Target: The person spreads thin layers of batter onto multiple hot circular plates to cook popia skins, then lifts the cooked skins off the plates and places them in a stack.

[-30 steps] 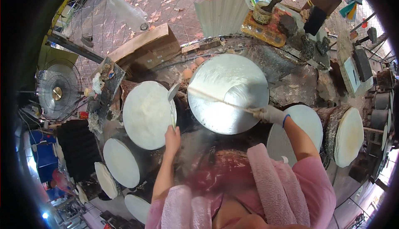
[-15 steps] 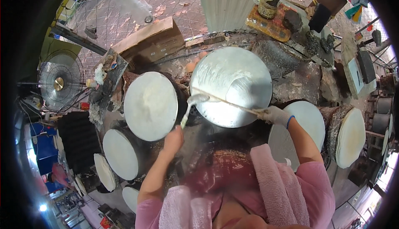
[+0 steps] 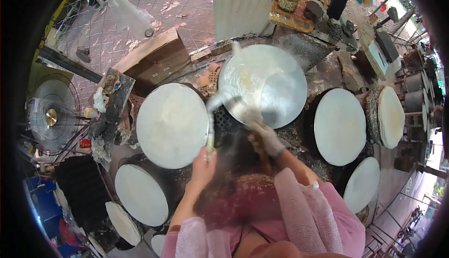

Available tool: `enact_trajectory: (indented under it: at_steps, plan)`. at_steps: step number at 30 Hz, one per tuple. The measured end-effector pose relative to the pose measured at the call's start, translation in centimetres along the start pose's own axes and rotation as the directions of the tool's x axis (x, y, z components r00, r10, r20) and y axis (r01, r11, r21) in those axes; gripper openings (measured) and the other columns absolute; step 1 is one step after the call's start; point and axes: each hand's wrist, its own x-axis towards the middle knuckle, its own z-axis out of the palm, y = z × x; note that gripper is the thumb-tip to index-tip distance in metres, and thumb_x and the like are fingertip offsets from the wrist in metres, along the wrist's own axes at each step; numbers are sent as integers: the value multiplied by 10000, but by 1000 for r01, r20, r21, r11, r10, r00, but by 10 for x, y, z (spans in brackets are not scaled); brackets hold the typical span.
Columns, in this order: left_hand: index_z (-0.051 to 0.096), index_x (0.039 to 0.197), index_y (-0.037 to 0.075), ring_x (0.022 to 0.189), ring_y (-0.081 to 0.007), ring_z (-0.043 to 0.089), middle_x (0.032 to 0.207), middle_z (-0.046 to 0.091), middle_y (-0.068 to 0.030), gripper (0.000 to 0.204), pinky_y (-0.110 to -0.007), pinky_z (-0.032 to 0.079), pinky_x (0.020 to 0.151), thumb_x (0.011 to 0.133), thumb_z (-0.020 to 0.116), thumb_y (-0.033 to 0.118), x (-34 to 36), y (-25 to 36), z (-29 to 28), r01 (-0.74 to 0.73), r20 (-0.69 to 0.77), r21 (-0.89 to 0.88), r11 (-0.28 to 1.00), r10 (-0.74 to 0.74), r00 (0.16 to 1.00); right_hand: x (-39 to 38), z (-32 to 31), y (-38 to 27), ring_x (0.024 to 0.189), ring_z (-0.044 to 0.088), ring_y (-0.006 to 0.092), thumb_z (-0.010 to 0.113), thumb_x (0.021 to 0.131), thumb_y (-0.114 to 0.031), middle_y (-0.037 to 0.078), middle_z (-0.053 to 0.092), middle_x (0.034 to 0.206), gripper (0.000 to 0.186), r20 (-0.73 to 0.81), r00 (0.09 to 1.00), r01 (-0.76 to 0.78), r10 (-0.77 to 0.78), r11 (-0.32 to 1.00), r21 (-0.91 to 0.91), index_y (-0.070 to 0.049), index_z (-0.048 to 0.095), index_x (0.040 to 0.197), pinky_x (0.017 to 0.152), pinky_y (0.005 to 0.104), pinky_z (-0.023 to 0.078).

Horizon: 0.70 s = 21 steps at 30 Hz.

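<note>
My left hand (image 3: 204,167) is closed round the handle of a ladle (image 3: 216,101), whose blurred bowl is at the left rim of a round griddle (image 3: 285,85). My right hand (image 3: 267,138), in a pale work glove, grips a thin wooden stick (image 3: 245,82) at the griddle's near edge. The stick is smeared by motion and reaches across the metal toward the far left rim. White batter (image 3: 262,59) coats the griddle's far and left parts; its lower right shows shiny metal.
Round white sheets cover the griddles at left (image 3: 170,124) and right (image 3: 340,127). A stack of pale flat rounds (image 3: 391,117) stands farther right. Beyond are a cardboard box (image 3: 152,64) and a wire fence. A fan (image 3: 51,117) is at far left.
My right hand has swung left and nearer, turning the stick from lying crosswise to pointing away from me. Batter covers more of the far side. The view has shifted slightly.
</note>
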Motion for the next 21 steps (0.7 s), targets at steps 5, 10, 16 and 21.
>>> enact_trajectory:
  at_steps: [5,10,16,21]
  plan:
    - [559,932,34,497,-72,457,571,500,-24,96,-257,380,464,925,544,129,-21,-23,-40,7,-109,-254,967,-36,993,108,36,89,936,608,368,460,939,-425,206,655,982,482,-324,887,74,-330,793,-604,19,616,1041,853,397,456]
    - [570,903,21,530,-107,470,594,498,-65,147,-286,401,500,908,559,168,-65,-75,-58,76,-128,-208,975,-104,986,54,-11,111,658,617,275,485,927,-421,156,621,707,436,-11,538,-90,-843,-45,-995,-6,607,871,613,411,464]
    - [570,882,21,561,-95,482,624,526,-39,153,-276,415,519,896,562,174,-96,-81,-61,237,-76,-348,907,-279,957,8,2,82,437,532,204,439,935,-485,89,574,588,464,-613,701,105,-363,904,-415,-48,569,850,404,356,412]
    - [548,850,25,490,-65,438,606,496,2,141,-247,348,439,927,542,143,-105,-65,-63,194,-118,-395,898,-259,959,5,2,83,929,575,469,375,937,-507,286,618,941,519,-467,717,-196,-518,493,-847,-28,574,963,807,531,446]
